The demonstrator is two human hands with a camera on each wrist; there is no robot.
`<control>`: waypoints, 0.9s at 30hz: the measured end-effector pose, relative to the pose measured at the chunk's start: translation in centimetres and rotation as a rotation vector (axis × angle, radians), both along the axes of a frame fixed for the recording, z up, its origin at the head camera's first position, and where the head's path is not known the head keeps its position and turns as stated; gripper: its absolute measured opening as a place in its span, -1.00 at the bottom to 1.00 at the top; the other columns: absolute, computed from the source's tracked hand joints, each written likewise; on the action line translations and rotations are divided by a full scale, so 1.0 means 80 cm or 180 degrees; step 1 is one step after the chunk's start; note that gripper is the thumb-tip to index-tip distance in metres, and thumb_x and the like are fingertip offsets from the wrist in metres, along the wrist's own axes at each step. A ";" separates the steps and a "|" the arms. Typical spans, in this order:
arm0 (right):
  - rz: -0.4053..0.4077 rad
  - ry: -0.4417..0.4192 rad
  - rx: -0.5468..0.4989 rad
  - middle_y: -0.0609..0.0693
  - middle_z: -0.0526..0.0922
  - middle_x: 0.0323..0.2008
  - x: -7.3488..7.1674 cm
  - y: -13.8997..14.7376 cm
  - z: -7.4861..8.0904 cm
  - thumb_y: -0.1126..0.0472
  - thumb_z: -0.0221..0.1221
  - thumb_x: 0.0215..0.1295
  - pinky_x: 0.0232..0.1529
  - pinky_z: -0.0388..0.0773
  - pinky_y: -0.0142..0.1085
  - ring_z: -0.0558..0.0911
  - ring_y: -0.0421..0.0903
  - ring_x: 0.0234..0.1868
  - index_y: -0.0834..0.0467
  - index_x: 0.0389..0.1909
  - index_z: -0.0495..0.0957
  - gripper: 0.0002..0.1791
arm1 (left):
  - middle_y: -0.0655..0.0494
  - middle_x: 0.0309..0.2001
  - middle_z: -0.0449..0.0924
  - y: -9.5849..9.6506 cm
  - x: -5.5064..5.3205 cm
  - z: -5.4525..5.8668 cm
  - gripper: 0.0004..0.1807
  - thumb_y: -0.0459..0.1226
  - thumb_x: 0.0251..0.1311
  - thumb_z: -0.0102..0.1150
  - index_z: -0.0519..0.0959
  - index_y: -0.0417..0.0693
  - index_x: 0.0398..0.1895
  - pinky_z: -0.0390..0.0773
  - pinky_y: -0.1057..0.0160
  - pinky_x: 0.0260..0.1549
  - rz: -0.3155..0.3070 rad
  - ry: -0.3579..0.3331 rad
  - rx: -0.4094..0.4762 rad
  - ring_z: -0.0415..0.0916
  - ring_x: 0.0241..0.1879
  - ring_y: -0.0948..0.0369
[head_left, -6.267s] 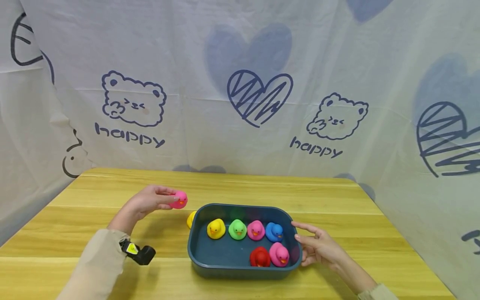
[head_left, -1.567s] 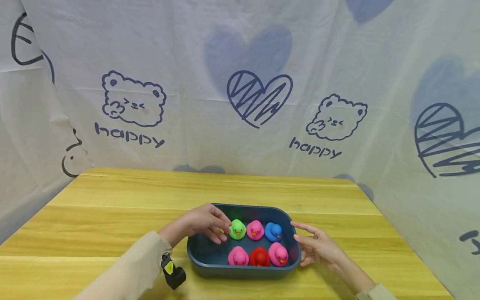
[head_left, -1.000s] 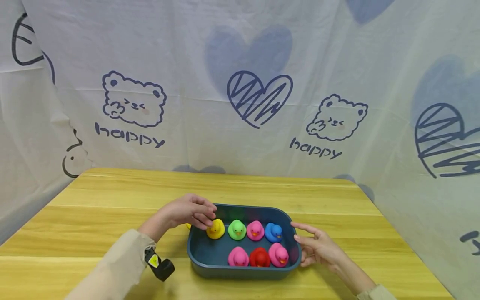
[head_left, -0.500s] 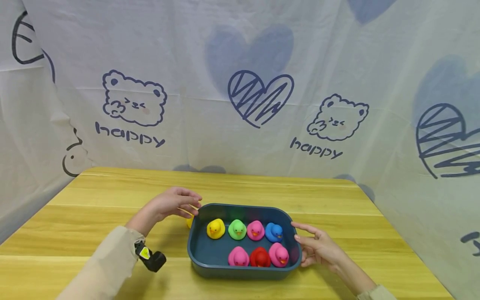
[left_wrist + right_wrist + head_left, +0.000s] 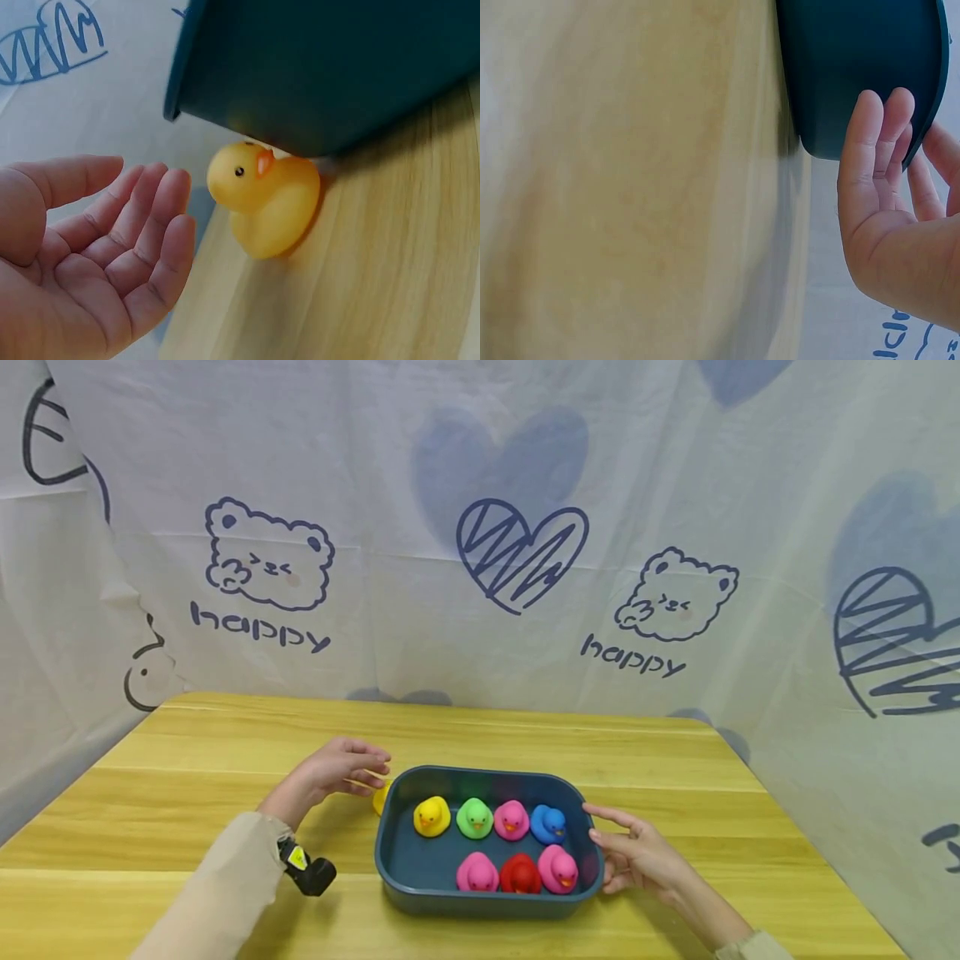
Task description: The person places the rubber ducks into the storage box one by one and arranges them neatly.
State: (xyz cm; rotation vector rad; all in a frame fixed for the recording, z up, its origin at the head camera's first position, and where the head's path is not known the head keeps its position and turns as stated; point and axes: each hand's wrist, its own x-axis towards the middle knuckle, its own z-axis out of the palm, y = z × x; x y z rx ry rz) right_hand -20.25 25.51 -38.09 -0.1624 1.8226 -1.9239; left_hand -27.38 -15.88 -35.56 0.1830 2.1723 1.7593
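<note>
My left hand [image 5: 341,770] hovers by the left end of a dark blue-green bin [image 5: 420,893], with its fingers loosely bent and nothing in them. Just off those fingertips, a yellow rubber duck [image 5: 274,202] stands on the table against the bin's outer wall; the head view shows it partly hidden. My right hand [image 5: 637,856] rests its fingers against the bin's right end, thumb and index finger at the rim. Inside the bin, yellow [image 5: 432,817], green [image 5: 475,819], pink [image 5: 512,821] and blue [image 5: 548,824] ducks form the back row. A pink duck [image 5: 477,872], a red duck [image 5: 520,874] and another pink duck [image 5: 558,869] sit in front.
The bin stands on a light wooden table [image 5: 225,752]. A pale cloth [image 5: 390,635] printed with hearts and bears hangs behind and at the sides. A black wrist camera [image 5: 309,868] is strapped over my left sleeve.
The pink duck my left hand held now sits in the bin's front row. That hand has drawn back left, out of the bin, to the outside yellow duck. My right hand keeps its place.
</note>
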 end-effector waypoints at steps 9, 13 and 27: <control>-0.0008 0.0003 0.0020 -0.01 0.53 -0.66 -0.001 -0.001 0.001 0.18 0.07 0.26 -0.58 0.55 -0.32 0.54 -0.19 -0.68 0.16 0.31 0.11 -0.38 | -0.15 -0.19 0.50 0.001 -0.009 -0.006 -0.64 -0.43 0.18 -0.01 0.37 -0.46 0.03 0.53 0.16 -0.29 0.0103 -0.0122 -0.0314 0.47 -0.35 0.19; -0.0011 0.0005 0.0022 0.00 0.53 -0.67 -0.001 -0.001 0.001 0.18 0.06 0.26 -0.58 0.55 -0.32 0.54 -0.19 -0.68 0.16 0.31 0.11 -0.38 | -0.12 -0.21 0.49 0.002 -0.014 -0.009 -0.65 -0.48 0.13 0.01 0.39 -0.45 0.01 0.52 0.18 -0.33 0.0057 -0.0136 -0.0432 0.45 -0.35 0.18; 0.0004 -0.0029 0.0032 -0.01 0.55 -0.66 -0.001 0.000 0.002 0.17 0.07 0.26 -0.57 0.55 -0.33 0.55 -0.19 -0.67 0.14 0.30 0.14 -0.40 | -0.16 -0.15 0.51 0.004 -0.024 -0.010 -0.63 -0.59 0.01 0.06 0.47 -0.38 -0.03 0.52 0.24 -0.40 -0.0333 -0.0075 -0.0919 0.45 -0.31 0.15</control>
